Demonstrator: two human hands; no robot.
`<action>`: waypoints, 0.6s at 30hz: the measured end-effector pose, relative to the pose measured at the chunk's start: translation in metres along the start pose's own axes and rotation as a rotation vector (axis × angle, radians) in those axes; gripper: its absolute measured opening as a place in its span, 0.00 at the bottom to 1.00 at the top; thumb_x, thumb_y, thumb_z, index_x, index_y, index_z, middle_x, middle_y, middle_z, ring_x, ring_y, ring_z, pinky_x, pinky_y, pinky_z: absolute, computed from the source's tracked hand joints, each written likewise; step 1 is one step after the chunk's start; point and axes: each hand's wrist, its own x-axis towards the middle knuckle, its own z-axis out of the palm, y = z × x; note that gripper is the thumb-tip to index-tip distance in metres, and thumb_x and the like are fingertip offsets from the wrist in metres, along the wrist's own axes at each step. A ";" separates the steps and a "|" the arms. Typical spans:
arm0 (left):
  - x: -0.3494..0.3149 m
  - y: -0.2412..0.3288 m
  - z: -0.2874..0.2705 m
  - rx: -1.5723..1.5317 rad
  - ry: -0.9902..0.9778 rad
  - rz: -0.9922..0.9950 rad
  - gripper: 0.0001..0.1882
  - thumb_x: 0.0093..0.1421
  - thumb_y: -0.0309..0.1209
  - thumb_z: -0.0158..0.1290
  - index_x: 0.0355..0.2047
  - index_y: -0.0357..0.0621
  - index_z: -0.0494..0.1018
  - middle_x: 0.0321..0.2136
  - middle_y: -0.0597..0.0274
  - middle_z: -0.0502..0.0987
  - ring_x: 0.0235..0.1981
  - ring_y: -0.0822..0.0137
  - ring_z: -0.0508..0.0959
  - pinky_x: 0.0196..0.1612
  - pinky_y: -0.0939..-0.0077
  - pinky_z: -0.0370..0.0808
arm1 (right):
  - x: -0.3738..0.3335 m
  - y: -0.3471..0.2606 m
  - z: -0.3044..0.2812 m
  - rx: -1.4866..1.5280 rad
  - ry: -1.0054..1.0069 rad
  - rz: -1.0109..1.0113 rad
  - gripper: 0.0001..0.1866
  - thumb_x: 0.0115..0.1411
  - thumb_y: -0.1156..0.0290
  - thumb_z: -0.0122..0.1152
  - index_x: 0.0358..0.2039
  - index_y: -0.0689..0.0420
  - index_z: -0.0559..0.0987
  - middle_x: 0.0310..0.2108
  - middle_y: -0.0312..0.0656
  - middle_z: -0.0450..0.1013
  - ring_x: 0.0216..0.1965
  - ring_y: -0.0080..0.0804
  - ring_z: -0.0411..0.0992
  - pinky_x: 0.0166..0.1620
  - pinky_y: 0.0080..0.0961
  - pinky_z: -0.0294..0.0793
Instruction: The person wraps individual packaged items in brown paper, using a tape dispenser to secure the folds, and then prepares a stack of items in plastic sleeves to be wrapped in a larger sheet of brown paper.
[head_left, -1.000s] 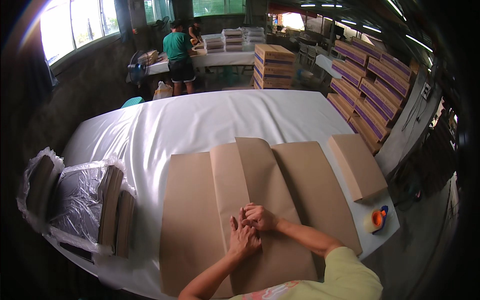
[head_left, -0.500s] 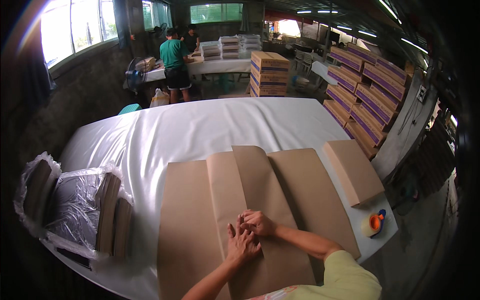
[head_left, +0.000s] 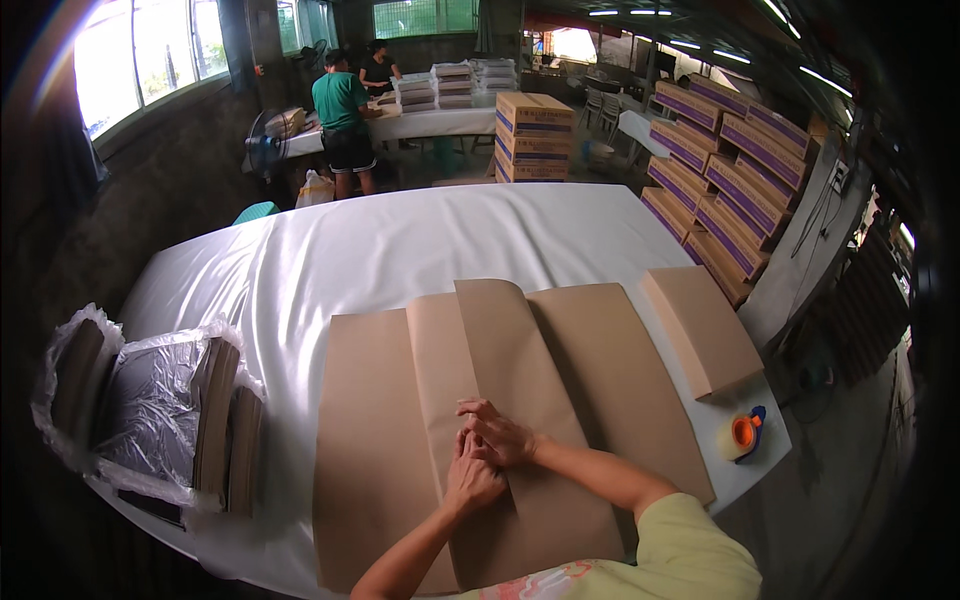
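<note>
A large brown paper sheet (head_left: 365, 430) lies spread in front of me. Its middle is folded into overlapping flaps, and the upper flap (head_left: 515, 345) has a raised, curved far end. On the seam of the flaps my left hand (head_left: 475, 480) presses down, its fingers pointing away from me and partly covered by the other hand. My right hand (head_left: 500, 436) rests across those fingertips, with its own fingers reaching left, loosely bent and apart. No object shows in either hand, though the contact between them is partly hidden.
White cloth covers the table (head_left: 400, 240). At left sits a plastic-wrapped stack of brown sheets (head_left: 205, 420); at right, a brown wrapped package (head_left: 703, 330) and a tape roll in a dispenser (head_left: 741, 434). Beyond stand stacked cartons (head_left: 535, 135), more cartons (head_left: 735, 190) and two people (head_left: 342, 110).
My right hand has shifted slightly left, over the left hand's fingertips, and its fingers have loosened from a tighter curl. The whole view has tilted a little.
</note>
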 end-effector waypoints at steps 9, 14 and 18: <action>0.006 -0.005 -0.005 -0.078 0.077 0.203 0.23 0.49 0.32 0.44 0.47 0.39 0.69 0.54 0.45 0.63 0.61 0.52 0.55 0.64 0.50 0.40 | -0.015 -0.002 0.003 -0.447 0.217 -0.081 0.20 0.59 0.55 0.48 0.50 0.48 0.67 0.59 0.46 0.54 0.60 0.47 0.53 0.56 0.69 0.40; 0.024 0.024 -0.045 0.115 -0.136 0.124 0.19 0.51 0.31 0.43 0.43 0.38 0.71 0.48 0.55 0.71 0.59 0.58 0.61 0.63 0.43 0.39 | -0.032 -0.002 -0.002 -0.418 0.019 0.489 0.21 0.60 0.57 0.45 0.52 0.49 0.67 0.58 0.44 0.57 0.59 0.41 0.56 0.59 0.60 0.44; 0.025 0.023 -0.041 0.186 -0.023 0.191 0.17 0.51 0.30 0.42 0.39 0.38 0.74 0.44 0.58 0.74 0.60 0.60 0.61 0.62 0.38 0.38 | -0.067 -0.056 0.005 -0.398 0.069 0.745 0.21 0.60 0.60 0.44 0.53 0.50 0.67 0.58 0.41 0.59 0.61 0.36 0.55 0.60 0.55 0.45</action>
